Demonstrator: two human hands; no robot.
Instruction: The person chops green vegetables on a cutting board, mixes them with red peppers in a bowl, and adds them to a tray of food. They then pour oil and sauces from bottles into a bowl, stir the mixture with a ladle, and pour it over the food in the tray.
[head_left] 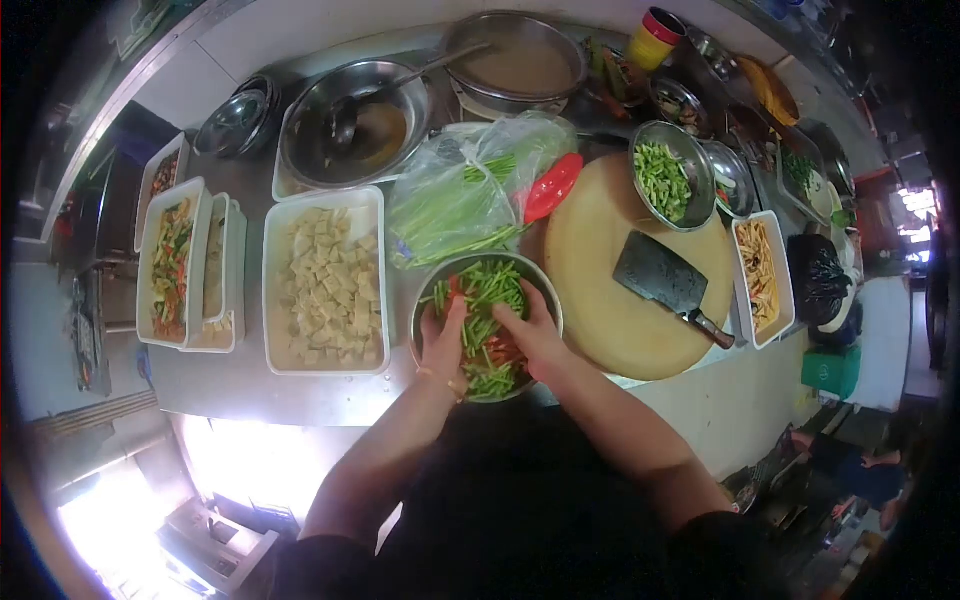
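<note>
Both hands are down in a steel bowl [553,345] of cut green stalks [497,285] mixed with red pepper strips [503,350]. My left hand [445,338] curls around the vegetables at the bowl's left side, its thumb on top. On the right side my right hand [533,335] cups them the same way, with its thumb pointing inward. The fingertips of both hands are sunk out of sight. Behind the bowl lies a clear plastic bag [440,205] of long green stalks, with a red pepper [553,188] beside it.
A cleaver [660,275] lies on the round chopping board [590,330], beside a bowl of chopped greens [662,182]. Left stands a white tub of tofu-like cubes [330,285]; right, a tub of pale strips [760,275]. A ladle [345,120] rests in a basin [300,150]. Another person [860,470] is far right.
</note>
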